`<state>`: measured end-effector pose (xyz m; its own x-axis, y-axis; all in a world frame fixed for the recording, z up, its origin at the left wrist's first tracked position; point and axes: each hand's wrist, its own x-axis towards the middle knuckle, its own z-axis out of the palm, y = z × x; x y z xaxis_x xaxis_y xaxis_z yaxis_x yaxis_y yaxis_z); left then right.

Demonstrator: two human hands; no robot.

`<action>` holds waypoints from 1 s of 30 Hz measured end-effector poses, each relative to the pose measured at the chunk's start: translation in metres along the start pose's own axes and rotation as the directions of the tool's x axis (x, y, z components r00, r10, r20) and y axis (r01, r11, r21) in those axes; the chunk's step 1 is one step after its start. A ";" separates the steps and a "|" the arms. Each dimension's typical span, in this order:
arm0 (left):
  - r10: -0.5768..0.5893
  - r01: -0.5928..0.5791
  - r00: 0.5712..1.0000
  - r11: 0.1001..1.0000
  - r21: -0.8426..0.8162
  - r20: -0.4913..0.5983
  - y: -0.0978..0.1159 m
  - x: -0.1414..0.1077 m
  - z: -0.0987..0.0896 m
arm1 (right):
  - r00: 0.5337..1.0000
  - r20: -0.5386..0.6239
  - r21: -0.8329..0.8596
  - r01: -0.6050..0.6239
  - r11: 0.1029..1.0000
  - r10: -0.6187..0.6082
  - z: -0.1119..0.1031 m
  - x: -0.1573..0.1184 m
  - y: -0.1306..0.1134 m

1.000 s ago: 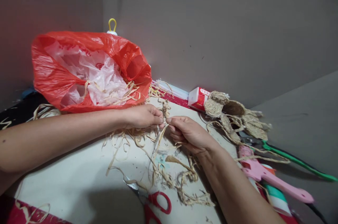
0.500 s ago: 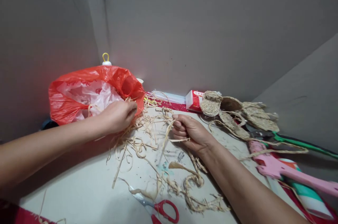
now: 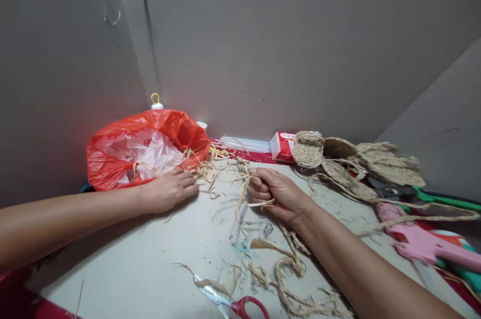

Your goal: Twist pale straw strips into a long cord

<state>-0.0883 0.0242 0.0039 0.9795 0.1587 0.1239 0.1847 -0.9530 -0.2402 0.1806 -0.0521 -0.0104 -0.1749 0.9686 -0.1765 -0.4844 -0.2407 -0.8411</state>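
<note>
My left hand (image 3: 171, 191) lies palm down on the pale board (image 3: 150, 259), fingers stretched out. It is right by the mouth of a red plastic bag (image 3: 124, 133) and next to loose straw scraps (image 3: 208, 169). Above the board, my right hand (image 3: 276, 191) is closed in a fist around thin straw strips (image 3: 242, 196), whose ends hang out from the fingers. Below it lies a twisted straw cord (image 3: 281, 279). Red-handled scissors (image 3: 244, 306) lie at the near edge, a dry leaf strip across their blades.
At the right are woven straw pieces (image 3: 391, 164), a pink glue gun (image 3: 424, 239) and a green-handled tool (image 3: 447, 199). A red-and-white box (image 3: 281, 147) and pale sticks (image 3: 244, 144) lie along the grey wall (image 3: 263, 48). White plastic (image 3: 158, 151) fills the red bag.
My left hand has gone from pinched above the scraps to flat on the board. Many scraps have shifted from mid-board toward the bag. My right hand keeps its hold on the strips.
</note>
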 end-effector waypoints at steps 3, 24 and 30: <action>-0.104 0.097 0.990 0.992 0.076 0.097 -0.038 -0.021 0.004 | 1.000 0.012 0.002 -0.007 1.000 0.007 -0.001 0.001 0.001; -0.692 0.473 0.671 0.124 -0.872 0.266 -0.032 -0.010 -0.066 | 0.999 0.016 0.017 -0.035 0.999 0.035 -0.003 0.003 0.004; -0.698 0.412 0.657 0.016 -0.911 0.285 -0.036 -0.017 -0.075 | 0.999 0.024 0.017 -0.038 0.999 0.038 -0.001 0.001 0.003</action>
<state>-0.1176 0.0369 0.0830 0.5378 0.8427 -0.0252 0.3332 -0.1851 0.9245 0.1799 -0.0519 -0.0141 -0.2137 0.9570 -0.1960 -0.4918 -0.2787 -0.8249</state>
